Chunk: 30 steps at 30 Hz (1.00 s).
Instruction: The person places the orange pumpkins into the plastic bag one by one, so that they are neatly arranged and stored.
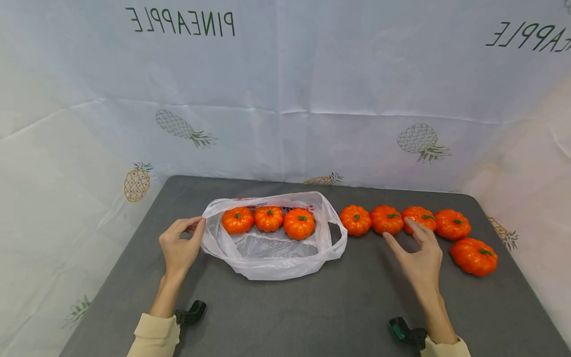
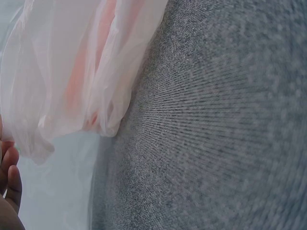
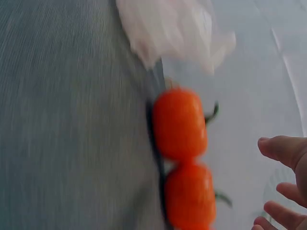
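A white plastic bag [image 1: 276, 267] lies with its mouth spread wide on the table, and three small orange pumpkins [image 1: 238, 220] sit in a row inside it. My left hand [image 1: 182, 245] pinches the bag's left rim between thumb and fingers. In the left wrist view the bag [image 2: 72, 72] hangs from those fingertips, orange showing through it. My right hand [image 1: 419, 258] is held over the row of pumpkins right of the bag, thumb and fingers spread apart with nothing between them. Two of these pumpkins [image 3: 180, 124] show below that hand in the right wrist view.
Several pumpkins [image 1: 386, 220] line the back right of the grey table [image 1: 312, 317], one [image 1: 474, 257] lying nearer the front. The bag's right handle loop [image 1: 340, 233] reaches close to the nearest pumpkin. A white curtain [image 1: 285, 99] printed with pineapples hangs behind.
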### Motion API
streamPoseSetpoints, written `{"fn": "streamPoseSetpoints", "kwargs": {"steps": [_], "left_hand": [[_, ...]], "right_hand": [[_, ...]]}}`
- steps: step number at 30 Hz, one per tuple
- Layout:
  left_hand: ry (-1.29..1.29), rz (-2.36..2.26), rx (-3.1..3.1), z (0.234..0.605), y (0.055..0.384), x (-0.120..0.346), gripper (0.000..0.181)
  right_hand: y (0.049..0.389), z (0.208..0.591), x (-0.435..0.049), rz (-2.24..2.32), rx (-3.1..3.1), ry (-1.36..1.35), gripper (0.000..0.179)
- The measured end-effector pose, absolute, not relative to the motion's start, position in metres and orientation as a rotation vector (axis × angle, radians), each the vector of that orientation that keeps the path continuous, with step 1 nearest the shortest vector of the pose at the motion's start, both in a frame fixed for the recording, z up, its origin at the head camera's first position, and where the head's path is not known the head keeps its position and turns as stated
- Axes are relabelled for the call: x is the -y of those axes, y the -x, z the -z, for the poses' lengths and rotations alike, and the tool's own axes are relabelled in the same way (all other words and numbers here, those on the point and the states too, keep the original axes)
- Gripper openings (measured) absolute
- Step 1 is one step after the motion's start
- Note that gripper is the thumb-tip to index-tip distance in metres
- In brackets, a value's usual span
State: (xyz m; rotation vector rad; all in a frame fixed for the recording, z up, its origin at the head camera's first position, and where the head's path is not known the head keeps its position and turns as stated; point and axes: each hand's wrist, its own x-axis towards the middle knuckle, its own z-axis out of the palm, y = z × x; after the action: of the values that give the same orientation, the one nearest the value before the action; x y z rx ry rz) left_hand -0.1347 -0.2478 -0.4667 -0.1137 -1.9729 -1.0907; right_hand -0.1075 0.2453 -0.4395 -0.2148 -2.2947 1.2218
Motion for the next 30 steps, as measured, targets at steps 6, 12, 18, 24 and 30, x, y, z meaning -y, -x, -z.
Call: {"fn": "streamPoseSetpoints", "kwargs": {"steps": [6,12,18,24,30], "left_hand": [[0.113,1.115,1.972,0.465,0.134,0.246,0.005],[0.11,1.113,1.977,0.463,0.133,0.246,0.005],[0.105,1.106,1.969,0.465,0.132,0.246,0.006],[0.097,1.106,1.981,0.466,0.131,0.246,0.006],[0.096,1.108,1.968,0.469,0.134,0.247,0.007]], "right_hand": [[0.1,0.443,-0.283,-1.134,2.269,0.361,0.06],[0.092,0.446,-0.315,-1.025,2.216,0.515,0.061],[0.084,0.449,-0.339,-1.027,2.127,0.676,0.059],[0.079,0.451,-0.353,-1.041,2.044,0.702,0.06],[0.077,0.457,-0.366,-1.042,2.039,0.78,0.065]]}}
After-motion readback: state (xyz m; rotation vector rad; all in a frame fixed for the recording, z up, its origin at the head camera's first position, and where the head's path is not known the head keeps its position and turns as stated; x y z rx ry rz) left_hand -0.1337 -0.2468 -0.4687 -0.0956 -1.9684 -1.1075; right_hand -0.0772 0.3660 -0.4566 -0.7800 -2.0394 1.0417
